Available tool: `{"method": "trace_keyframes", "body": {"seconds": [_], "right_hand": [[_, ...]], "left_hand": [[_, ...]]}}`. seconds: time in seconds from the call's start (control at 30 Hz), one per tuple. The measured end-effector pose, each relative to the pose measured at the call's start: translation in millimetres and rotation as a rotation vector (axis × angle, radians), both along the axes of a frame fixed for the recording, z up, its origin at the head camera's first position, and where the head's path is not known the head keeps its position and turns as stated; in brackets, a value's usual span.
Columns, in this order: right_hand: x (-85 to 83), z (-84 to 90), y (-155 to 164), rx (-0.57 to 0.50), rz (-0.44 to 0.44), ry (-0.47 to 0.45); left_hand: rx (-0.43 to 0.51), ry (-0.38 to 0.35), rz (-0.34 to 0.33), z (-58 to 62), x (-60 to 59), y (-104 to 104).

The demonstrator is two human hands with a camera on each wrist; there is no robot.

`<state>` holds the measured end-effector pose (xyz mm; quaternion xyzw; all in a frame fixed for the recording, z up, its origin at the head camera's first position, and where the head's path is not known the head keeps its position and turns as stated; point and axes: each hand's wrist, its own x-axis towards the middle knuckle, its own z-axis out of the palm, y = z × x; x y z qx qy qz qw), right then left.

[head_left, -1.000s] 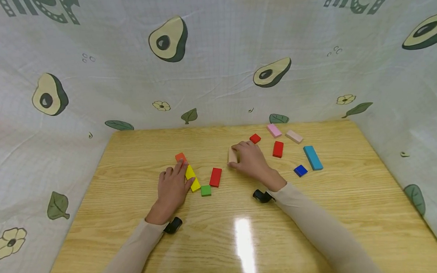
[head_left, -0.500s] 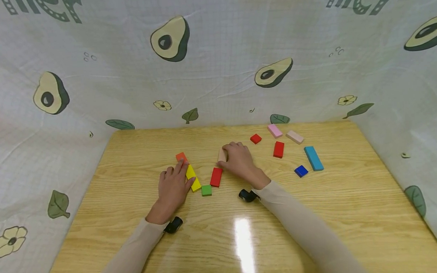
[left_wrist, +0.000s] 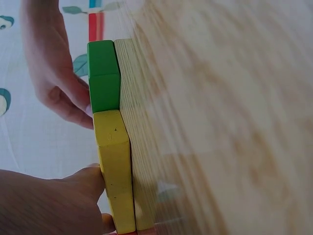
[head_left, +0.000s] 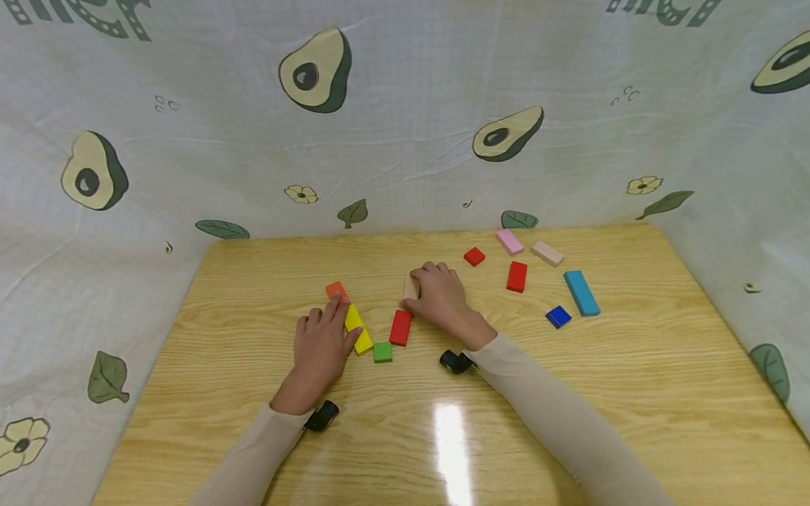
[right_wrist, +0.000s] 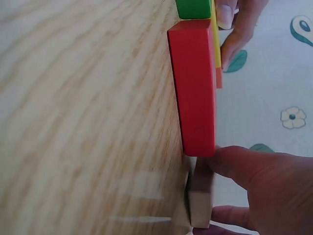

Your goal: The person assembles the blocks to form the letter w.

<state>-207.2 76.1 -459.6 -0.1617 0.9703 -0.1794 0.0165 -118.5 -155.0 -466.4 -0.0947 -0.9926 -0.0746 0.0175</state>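
Head view: what has just changed?

Over the last second the right hand [head_left: 443, 300] has slid leftward across the wooden table [head_left: 359, 463], bringing the tan block [head_left: 410, 288] to the far end of the red block [head_left: 401, 327]; in the last half-second it has barely moved.

Meaning what for the work?

My judgement: the tan block is being settled in line with the red block, much as the orange block [head_left: 335, 287] continues the yellow block [left_wrist: 116, 176], with the green block [head_left: 382, 351] between the two rows at their near ends.

And the grip?

Right thumb and fingers pinch the tan block, thumb at its near end. The left hand [head_left: 318, 353] grasps nothing; a fingertip rests on the orange block, the thumb against the yellow block.

How does the tan block look, and where is it?

Pale, plain, flat-sided, longer than broad; slightly blurred from the right wrist. It sits about midway between the table's left and right edges, short of the far edge. Whether it touches the red block, I can't tell.
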Motion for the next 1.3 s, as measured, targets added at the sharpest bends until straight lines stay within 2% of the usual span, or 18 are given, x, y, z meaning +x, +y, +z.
{"method": "trace_keyframes", "body": {"seconds": [0.23, 0.87, 1.3], "right_hand": [[0.4, 0.1, 0.1, 0.029, 0.007, 0.009], [6.5, 4.7, 2.4, 0.013, 0.07, 0.04], [9.5, 2.3, 3.4, -0.017, 0.085, 0.047]], "left_hand": [[0.002, -0.011, 0.004, -1.4, -1.0, -0.5], [0.001, 0.016, -0.001, -2.6, -2.8, -0.4], [0.023, -0.014, 0.002, -1.5, -2.5, 0.2]]}}
